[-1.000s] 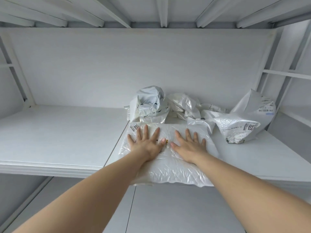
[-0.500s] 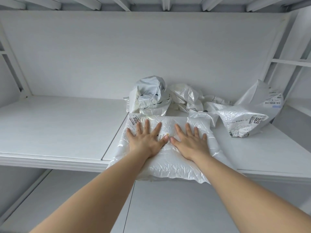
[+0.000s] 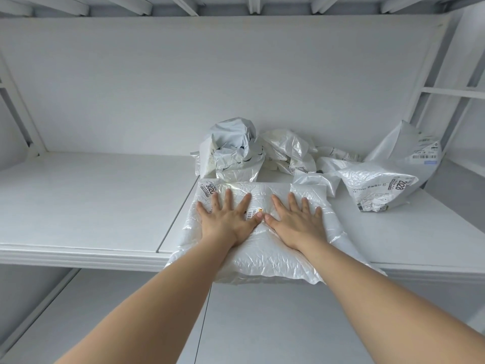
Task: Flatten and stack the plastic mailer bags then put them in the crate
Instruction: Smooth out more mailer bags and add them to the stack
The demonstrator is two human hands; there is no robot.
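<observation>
A white plastic mailer bag lies spread on the white shelf, its near edge hanging over the shelf's front. My left hand and my right hand press flat on it side by side, fingers spread, thumbs almost touching. Behind it lie crumpled mailer bags: one bunched up, one more translucent, and one with a printed label to the right. No crate is in view.
Another mailer bag leans against the right rear corner. The shelf has a back wall, slanted frame bars at both sides and a slatted ceiling above. A lower surface runs below the shelf's front edge.
Both hands have slid a little along the bag while staying flat on it, and more of the bag now hangs over the shelf's front edge. The camera has shifted slightly.
</observation>
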